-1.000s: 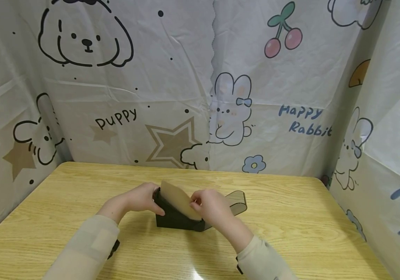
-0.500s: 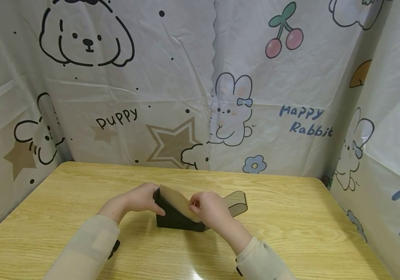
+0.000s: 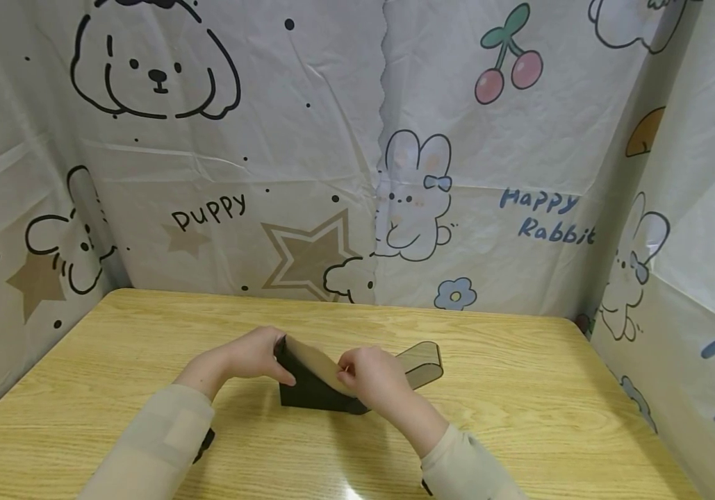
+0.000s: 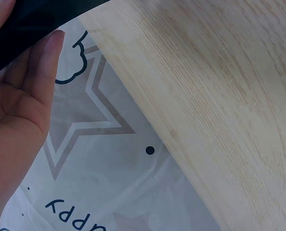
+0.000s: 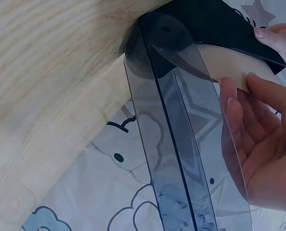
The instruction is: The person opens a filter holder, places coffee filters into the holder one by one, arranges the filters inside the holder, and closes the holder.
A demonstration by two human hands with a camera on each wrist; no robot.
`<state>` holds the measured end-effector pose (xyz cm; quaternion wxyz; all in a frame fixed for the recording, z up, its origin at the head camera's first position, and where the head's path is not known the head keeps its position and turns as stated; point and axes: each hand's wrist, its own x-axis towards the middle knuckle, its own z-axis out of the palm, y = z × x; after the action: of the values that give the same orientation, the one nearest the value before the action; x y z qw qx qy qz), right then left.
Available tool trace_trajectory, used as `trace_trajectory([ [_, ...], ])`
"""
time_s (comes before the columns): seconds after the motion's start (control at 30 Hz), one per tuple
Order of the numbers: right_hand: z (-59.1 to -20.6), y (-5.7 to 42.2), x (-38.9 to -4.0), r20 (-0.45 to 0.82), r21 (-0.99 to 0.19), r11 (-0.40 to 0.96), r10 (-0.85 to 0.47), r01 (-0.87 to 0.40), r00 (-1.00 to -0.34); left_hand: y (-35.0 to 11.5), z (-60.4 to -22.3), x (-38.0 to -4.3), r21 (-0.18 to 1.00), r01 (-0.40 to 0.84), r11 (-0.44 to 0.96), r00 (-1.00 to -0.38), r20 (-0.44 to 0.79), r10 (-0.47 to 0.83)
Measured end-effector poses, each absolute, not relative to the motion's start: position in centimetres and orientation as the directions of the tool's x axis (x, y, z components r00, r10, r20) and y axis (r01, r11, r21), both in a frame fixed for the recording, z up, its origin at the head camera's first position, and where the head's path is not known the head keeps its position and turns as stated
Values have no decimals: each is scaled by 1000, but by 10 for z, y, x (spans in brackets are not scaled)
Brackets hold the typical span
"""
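Note:
On the table a black box with a slanting top stands with its clear hinged lid swung out to the right. My left hand grips the box's left end, thumb on the near side and fingers behind it. A tan paper sheet sits in the box, its upper part showing along the slanted opening. With thumb and fingertips my right hand pinches the sheet's edge near the lower right. In the right wrist view the lid passes in front of the fingertips, and the sheet curves between the hand and the box.
The wood-grain table reaches back to a hanging white cloth printed with cartoon animals. More cloth closes off the left and right sides. The lid sticks out past my right hand.
The tan sheet has sunk lower into the box, and its upper corner stands out less. My right hand has moved slightly down with it. The left hand and the box have hardly moved.

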<state>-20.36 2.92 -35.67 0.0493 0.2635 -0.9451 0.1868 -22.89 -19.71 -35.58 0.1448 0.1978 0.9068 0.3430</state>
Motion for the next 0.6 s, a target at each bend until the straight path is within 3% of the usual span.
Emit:
trace_trajectory([
  [0.6,-362,26,-203,198,-284,798,-494,-532,-847,-198,-355,-229,713,247,656,-875,-126,467],
])
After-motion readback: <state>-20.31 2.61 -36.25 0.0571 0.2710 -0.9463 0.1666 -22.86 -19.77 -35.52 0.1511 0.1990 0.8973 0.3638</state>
